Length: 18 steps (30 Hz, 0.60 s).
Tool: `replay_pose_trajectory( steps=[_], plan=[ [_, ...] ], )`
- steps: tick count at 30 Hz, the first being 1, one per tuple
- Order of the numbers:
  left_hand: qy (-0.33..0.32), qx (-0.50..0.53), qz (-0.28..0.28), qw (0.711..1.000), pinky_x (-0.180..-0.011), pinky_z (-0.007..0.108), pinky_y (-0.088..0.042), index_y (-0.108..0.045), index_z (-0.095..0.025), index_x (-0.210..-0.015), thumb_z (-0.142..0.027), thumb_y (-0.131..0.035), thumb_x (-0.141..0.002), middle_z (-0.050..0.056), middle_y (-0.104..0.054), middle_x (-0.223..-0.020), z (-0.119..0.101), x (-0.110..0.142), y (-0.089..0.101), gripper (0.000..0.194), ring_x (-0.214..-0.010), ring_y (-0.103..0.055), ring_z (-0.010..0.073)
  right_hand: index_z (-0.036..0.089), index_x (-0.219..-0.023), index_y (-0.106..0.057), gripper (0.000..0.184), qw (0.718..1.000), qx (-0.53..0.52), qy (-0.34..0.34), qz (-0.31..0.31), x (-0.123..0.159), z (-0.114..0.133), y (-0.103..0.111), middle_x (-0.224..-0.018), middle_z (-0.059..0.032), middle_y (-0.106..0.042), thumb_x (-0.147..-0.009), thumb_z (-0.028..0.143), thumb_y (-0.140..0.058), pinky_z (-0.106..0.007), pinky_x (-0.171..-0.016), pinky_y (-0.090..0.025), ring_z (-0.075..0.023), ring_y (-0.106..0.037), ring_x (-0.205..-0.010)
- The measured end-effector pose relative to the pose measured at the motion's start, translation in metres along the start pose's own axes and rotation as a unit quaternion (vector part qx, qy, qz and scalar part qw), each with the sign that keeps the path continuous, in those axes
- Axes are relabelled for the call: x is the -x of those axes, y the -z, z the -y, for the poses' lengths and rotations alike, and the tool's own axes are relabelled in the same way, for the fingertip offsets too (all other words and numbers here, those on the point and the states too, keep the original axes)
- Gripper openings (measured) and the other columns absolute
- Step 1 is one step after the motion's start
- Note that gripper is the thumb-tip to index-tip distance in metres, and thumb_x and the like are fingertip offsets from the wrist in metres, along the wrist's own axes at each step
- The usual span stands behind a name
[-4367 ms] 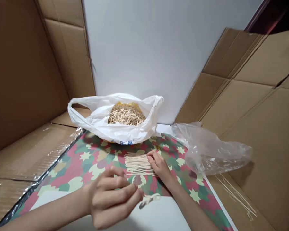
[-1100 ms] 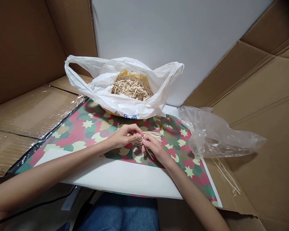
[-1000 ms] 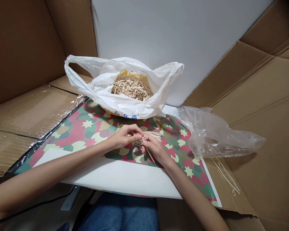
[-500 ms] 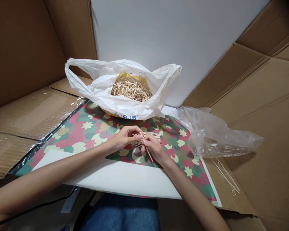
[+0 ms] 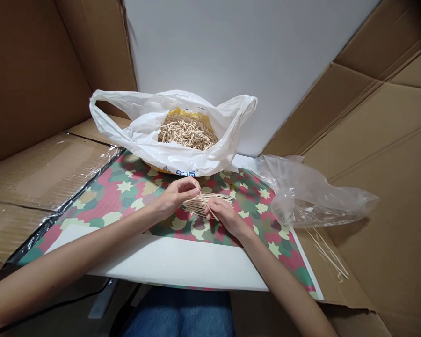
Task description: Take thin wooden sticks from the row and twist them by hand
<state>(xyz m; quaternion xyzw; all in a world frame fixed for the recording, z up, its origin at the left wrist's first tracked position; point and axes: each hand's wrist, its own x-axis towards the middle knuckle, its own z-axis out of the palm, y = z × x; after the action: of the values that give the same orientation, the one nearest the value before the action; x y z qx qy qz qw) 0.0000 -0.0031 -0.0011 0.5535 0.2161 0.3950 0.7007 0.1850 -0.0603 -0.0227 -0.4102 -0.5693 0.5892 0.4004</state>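
A row of thin wooden sticks (image 5: 210, 202) lies on a red, green and cream patterned sheet (image 5: 126, 187). My left hand (image 5: 177, 194) and my right hand (image 5: 224, 217) meet just in front of that row. Both pinch one thin stick (image 5: 206, 204) that slants between them, the left at its upper end, the right lower down. Behind them stands a white plastic bag (image 5: 171, 135), open at the top and filled with pale, thin dried strands (image 5: 186, 132).
A crumpled clear plastic bag (image 5: 312, 194) lies to the right on the sheet's edge. A few loose sticks (image 5: 328, 255) rest on the cardboard beside it. Flattened cardboard (image 5: 38, 164) surrounds the work area, with a white wall behind. A white board edge (image 5: 182, 264) lies nearest me.
Earlier my left hand was raised near me and my right rested on the stick row. Now both hands pinch a single stick, which has tilted up slightly in the last half second.
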Motion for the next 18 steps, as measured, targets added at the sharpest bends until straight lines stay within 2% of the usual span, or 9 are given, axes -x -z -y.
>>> replay_pose_trajectory(
  steps=[7, 12, 18],
  plan=[
    [-0.001, 0.028, 0.006, 1.0, -0.054, 0.019, -0.031, -0.053, -0.013, -0.074, -0.023, -0.066, -0.072, -0.004, -0.045, -0.064, -0.003, 0.0, 0.001, 0.017, -0.057, -0.041, 0.0059, 0.018, -0.067, -0.055, 0.011, 0.998, -0.031, -0.007, 0.047, -0.001, 0.003, 0.005, -0.063, 0.0007, -0.052, -0.074, 0.027, -0.057, -0.024, -0.053, -0.036, -0.0128, -0.048, -0.06],
    [0.02, 0.046, 0.009, 0.999, -0.056, 0.02, -0.035, -0.052, -0.014, -0.076, -0.025, -0.066, -0.072, -0.003, -0.049, -0.069, 0.001, 0.001, -0.001, 0.018, -0.061, -0.047, 0.0077, 0.018, -0.066, -0.051, 0.012, 0.994, -0.106, 0.01, -0.032, -0.003, -0.001, -0.004, -0.064, 0.0022, -0.049, -0.074, 0.026, -0.056, -0.023, -0.055, -0.034, -0.0106, -0.045, -0.058],
    [0.072, 0.041, 0.085, 0.993, -0.065, 0.024, -0.041, -0.053, -0.014, -0.078, -0.026, -0.064, -0.075, 0.001, -0.057, -0.075, 0.012, 0.004, -0.004, 0.017, -0.07, -0.055, 0.0116, 0.019, -0.069, -0.049, 0.014, 0.987, -0.126, 0.04, -0.09, -0.001, 0.001, -0.014, -0.062, 0.0028, -0.049, -0.08, 0.027, -0.052, -0.023, -0.057, -0.035, -0.0108, -0.045, -0.06]
  ],
)
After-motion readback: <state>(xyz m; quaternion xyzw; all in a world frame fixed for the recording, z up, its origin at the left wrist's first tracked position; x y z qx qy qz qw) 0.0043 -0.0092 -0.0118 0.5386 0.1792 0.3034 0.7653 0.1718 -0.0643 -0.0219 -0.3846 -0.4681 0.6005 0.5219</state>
